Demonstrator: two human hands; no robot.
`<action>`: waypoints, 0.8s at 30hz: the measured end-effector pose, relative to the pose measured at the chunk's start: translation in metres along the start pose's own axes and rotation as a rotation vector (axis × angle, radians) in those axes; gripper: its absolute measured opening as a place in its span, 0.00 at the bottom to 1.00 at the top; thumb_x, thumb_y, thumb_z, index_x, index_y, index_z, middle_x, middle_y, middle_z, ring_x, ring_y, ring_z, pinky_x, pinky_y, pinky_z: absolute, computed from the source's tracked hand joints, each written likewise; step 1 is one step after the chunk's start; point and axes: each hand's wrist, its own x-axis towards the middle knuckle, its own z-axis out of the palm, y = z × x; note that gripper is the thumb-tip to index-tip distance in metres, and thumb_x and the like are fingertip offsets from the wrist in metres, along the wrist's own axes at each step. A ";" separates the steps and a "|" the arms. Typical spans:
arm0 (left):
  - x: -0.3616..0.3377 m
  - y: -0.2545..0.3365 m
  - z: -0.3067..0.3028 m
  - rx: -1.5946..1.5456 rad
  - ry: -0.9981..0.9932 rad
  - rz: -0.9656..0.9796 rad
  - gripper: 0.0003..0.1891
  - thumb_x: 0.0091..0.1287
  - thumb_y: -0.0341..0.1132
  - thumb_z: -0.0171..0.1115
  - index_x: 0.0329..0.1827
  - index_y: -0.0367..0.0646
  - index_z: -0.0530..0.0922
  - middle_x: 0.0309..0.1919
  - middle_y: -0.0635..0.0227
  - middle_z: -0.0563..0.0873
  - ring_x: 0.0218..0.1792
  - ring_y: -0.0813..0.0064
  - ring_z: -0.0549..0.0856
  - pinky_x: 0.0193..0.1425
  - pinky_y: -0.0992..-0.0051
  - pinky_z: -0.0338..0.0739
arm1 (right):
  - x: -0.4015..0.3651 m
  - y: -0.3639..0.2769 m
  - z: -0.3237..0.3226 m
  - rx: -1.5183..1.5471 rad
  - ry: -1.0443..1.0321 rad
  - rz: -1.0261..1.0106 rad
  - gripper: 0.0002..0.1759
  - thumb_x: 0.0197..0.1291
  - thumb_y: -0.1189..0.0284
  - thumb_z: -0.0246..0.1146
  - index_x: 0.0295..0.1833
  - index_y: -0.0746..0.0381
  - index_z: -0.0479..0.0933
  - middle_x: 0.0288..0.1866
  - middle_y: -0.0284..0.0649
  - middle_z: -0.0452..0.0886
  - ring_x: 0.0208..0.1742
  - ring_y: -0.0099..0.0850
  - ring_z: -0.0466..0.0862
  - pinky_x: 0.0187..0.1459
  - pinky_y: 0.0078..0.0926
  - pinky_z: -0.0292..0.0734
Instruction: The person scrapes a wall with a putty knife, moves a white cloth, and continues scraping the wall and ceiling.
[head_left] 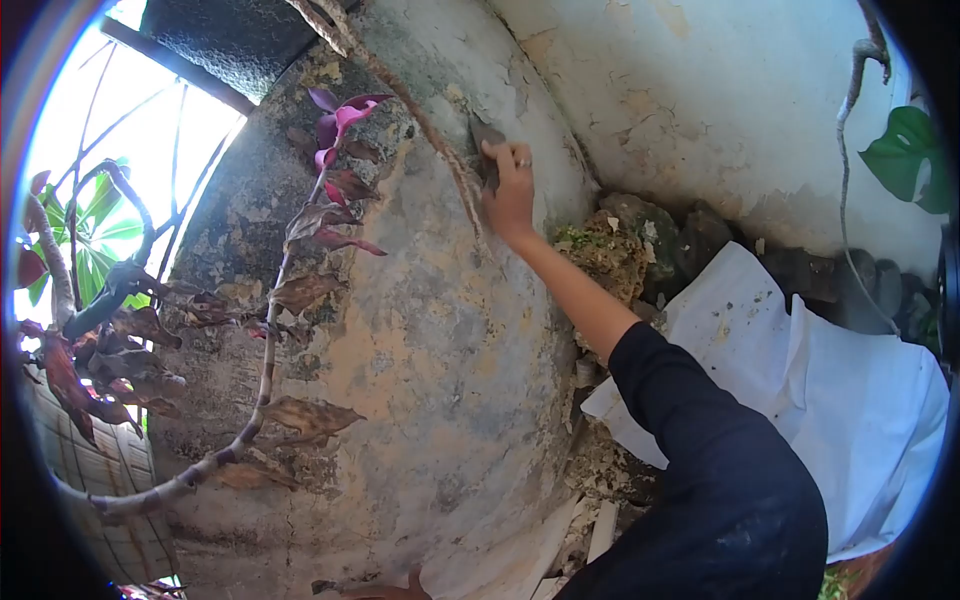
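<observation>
High on the weathered, peeling wall (430, 330), my right hand (510, 190) is closed around a dark grey scraper (484, 135). Its flat, pointed blade lies against the wall surface, and my fingers hide most of its grip. A ring shows on one finger. Only part of my left hand (385, 592) enters at the bottom edge, low by the wall, thumb apart and fingers stretched to the left. A small dark piece (323, 586) shows at its fingertips. Just left of my right hand, a thin brown stem (430, 130) crosses in front of the wall.
A plant stem (268, 370) with withered leaves and a pink-purple tip (345, 118) curves in front of the wall at left. White sheeting (850, 410) drapes over the right side beside rough stones (625, 240). A second peeling wall (690, 100) rises at upper right.
</observation>
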 end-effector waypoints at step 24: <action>0.001 -0.002 0.007 0.221 0.123 0.048 0.78 0.20 0.79 0.54 0.67 0.28 0.34 0.60 0.19 0.33 0.64 0.26 0.38 0.60 0.42 0.56 | 0.017 0.013 -0.033 -0.180 -0.012 -0.351 0.25 0.49 0.81 0.57 0.56 0.57 0.72 0.43 0.42 0.80 0.25 0.36 0.80 0.26 0.28 0.74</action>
